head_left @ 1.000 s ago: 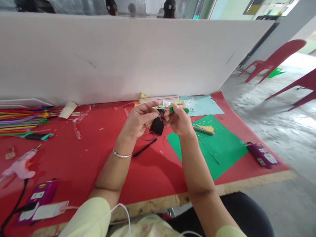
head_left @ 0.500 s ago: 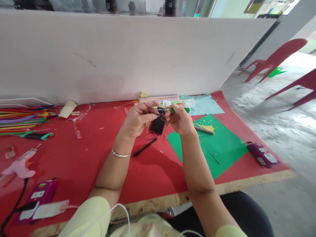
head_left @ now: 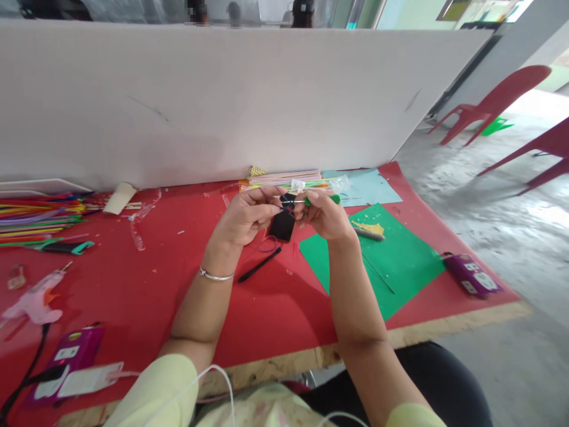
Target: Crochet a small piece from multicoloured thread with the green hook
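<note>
**Two hands meet over a small black piece**

Both hands are raised just above the red table point(head_left: 146, 279), fingertips nearly touching. The left hand point(head_left: 242, 218) is curled, its thumb and forefinger pinched on a small black piece point(head_left: 288, 199) that sits right between the two hands. The piece is dark, tiny and partly hidden by the fingers, so its exact shape cannot be told. The right hand point(head_left: 326, 216) is closed around a green-handled tool point(head_left: 326, 200); the handle pokes out past the knuckles to the right, and a thin metal tip runs left toward the black piece.

Directly below the hands a black square of card point(head_left: 283, 225) lies flat on the table. Just below the left hand lie a loop of thin purple wire point(head_left: 268, 244) and a black pen point(head_left: 260, 265). Under the right wrist spreads a sheet of green paper point(head_left: 400, 261), with a grey marker point(head_left: 370, 233) on it near the right hand. Beyond the hands lies a stack of coloured paper point(head_left: 288, 177). Well off to the left lie a bundle of coloured sticks point(head_left: 35, 216) and a pink glue gun point(head_left: 33, 296).
</note>
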Tool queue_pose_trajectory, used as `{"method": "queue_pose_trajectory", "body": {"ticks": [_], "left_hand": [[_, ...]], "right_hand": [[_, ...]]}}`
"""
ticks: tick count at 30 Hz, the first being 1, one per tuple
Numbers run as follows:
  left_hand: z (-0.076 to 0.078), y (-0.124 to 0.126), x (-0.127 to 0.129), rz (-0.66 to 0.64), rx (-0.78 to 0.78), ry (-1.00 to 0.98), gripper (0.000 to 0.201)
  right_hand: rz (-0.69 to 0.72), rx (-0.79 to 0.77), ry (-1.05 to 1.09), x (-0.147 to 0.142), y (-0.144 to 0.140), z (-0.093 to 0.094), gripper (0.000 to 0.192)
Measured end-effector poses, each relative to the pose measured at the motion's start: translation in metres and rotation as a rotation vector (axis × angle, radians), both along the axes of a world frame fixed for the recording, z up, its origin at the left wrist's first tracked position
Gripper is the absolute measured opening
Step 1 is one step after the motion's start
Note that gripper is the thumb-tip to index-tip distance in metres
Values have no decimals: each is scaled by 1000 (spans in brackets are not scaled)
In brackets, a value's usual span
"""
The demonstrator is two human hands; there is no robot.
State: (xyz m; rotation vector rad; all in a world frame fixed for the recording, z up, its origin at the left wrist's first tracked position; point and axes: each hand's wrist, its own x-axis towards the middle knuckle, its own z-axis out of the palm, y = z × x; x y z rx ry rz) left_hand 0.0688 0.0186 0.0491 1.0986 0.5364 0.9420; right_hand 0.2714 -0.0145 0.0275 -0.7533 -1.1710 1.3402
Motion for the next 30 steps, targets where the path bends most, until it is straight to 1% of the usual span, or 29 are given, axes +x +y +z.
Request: {"method": "queue_pose_trajectory", "body": {"ticks": [5, 10, 16, 21, 26, 30], "left_hand": [[-2, 3, -2, -62, -51, 14, 35], [0, 3, -2, -92, -83, 16, 34], [2, 3, -1, -90, -113, 28, 31], [1, 5, -1, -74, -119, 31, 32], [-2, 7, -2, -66, -96, 26, 33], [-2, 7, -2, -61, -79, 30, 32]], "right_hand": [[46, 22, -1, 6, 0, -4, 41], [30, 68, -24, 9, -2, -4, 34], [34, 76, -72, 14, -5, -4, 34], [50, 110, -105, 15, -7, -2, 36], [19, 115, -135, 16, -9, 0, 33], [-4, 130, -180, 16, -12, 2, 34]]}}
